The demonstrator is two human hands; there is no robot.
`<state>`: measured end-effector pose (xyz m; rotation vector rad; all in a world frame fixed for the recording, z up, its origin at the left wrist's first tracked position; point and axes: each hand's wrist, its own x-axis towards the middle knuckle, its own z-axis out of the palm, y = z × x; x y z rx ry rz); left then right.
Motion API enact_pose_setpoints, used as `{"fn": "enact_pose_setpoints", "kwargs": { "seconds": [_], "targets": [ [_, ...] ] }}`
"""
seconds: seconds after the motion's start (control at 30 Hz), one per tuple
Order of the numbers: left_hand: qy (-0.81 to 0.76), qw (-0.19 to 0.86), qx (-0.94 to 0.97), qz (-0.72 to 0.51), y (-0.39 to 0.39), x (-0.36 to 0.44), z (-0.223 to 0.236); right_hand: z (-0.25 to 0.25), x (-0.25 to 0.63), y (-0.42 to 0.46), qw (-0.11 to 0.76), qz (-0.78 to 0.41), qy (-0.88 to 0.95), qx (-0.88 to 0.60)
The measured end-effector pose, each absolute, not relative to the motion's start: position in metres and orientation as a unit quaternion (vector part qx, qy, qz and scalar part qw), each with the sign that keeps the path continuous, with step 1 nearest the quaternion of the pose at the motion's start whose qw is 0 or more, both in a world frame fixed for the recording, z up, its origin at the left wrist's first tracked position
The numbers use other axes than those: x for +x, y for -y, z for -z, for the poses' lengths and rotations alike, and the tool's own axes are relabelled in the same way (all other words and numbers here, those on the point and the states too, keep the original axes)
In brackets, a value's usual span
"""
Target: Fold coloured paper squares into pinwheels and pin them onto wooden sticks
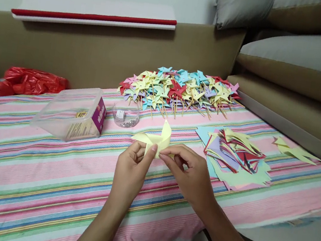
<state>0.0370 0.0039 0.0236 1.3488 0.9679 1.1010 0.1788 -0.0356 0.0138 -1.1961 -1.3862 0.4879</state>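
Over the striped cloth, a pale yellow paper pinwheel [165,134] is held up, its blades partly folded and no stick showing on it. My left hand [133,165] is closed on its lower left part, thumb in front. At the lower right of the paper, my right hand [189,169] pinches with thumb and forefinger. A tiny dark spot shows at those fingertips, too small to name. Just beyond the hands stands a round clear container [125,116] with small metal pieces. To its left is a clear plastic box [69,101] with wooden sticks [83,130] inside.
Many finished pinwheels [177,89] on sticks are heaped at the back. Cut coloured paper [233,155] lies stacked at right, dark scissors-like handles [248,162] on top. Yellow paper pieces [293,150] lie farther right. A red plastic bag [33,82] sits back left; cushions [303,53] rise at right.
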Motion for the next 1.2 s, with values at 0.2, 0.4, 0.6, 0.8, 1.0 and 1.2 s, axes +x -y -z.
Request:
{"fn": "enact_pose_setpoints", "kwargs": {
  "seconds": [0.2, 0.4, 0.6, 0.8, 1.0, 1.2],
  "targets": [
    [-0.409, 0.565, 0.553, -0.456, 0.0, 0.039, -0.023, -0.016, 0.18, 0.037, 0.583, -0.16, 0.61, -0.511],
    [-0.398, 0.569, 0.554, -0.459, 0.003, 0.039, -0.023, -0.016, 0.181, 0.037, 0.579, -0.164, 0.607, -0.519],
    [-0.385, 0.555, 0.569, -0.469, 0.005, 0.04, -0.024, -0.018, 0.184, 0.038, 0.585, -0.197, 0.582, -0.529],
    [-0.392, 0.5, 0.613, -0.47, 0.006, 0.039, -0.024, -0.019, 0.19, 0.038, 0.568, -0.243, 0.576, -0.536],
    [-0.405, 0.43, 0.659, -0.465, 0.007, 0.038, -0.024, -0.023, 0.195, 0.04, 0.538, -0.258, 0.585, -0.549],
    [-0.403, 0.408, 0.677, -0.461, 0.007, 0.04, -0.023, -0.024, 0.199, 0.042, 0.518, -0.271, 0.599, -0.547]
  ]
}}
